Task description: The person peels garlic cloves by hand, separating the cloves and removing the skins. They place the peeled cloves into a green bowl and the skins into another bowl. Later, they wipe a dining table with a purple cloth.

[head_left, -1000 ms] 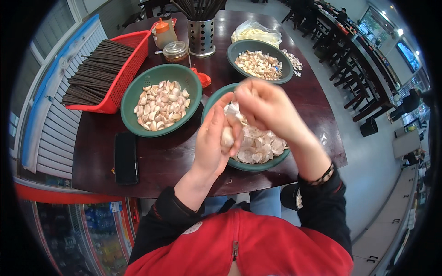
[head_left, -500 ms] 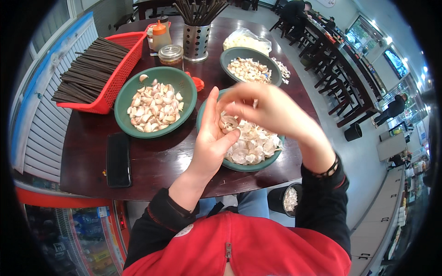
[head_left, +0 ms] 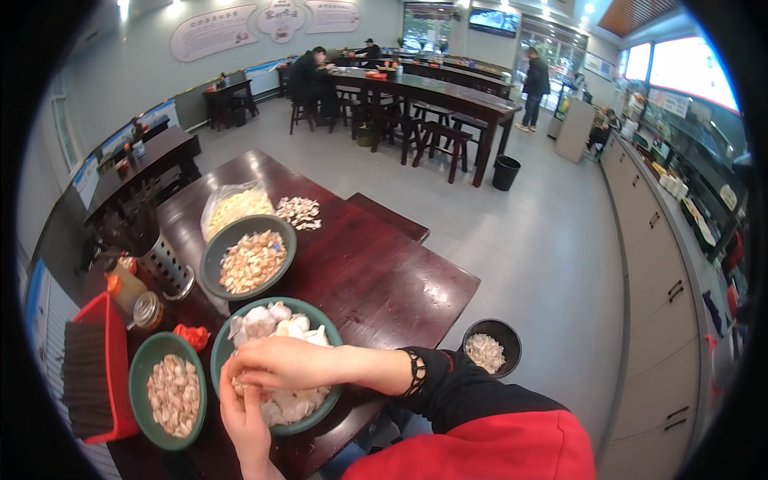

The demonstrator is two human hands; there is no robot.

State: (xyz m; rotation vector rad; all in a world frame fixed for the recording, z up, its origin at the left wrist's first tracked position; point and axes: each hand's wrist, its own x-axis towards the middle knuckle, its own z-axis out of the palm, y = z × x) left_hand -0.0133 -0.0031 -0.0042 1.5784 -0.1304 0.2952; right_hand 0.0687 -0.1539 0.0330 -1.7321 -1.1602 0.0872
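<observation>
My left hand (head_left: 246,428) and my right hand (head_left: 288,362) meet over the near edge of a green bowl (head_left: 332,402). Both have their fingers closed around a piece of garlic (head_left: 238,387), mostly hidden by the fingers. Inside that bowl lie whole garlic bulbs (head_left: 262,322) and loose papery garlic skins (head_left: 292,406). To its left stands another green bowl (head_left: 142,364) with separated garlic cloves (head_left: 173,394). Behind sits a grey-green bowl (head_left: 210,260) holding more cloves (head_left: 251,262).
A red basket (head_left: 118,368) of dark chopsticks, a perforated metal holder (head_left: 166,268) and a lidded jar (head_left: 147,310) crowd the table's left. A clear bag (head_left: 238,210) lies behind the bowls beside scattered bits (head_left: 299,213). A black bin (head_left: 512,344) stands on the floor at right.
My view has swung up and to the right, so the room shows more and the table sits lower left. Both hands remain together over the bowl, the right now closed against the left.
</observation>
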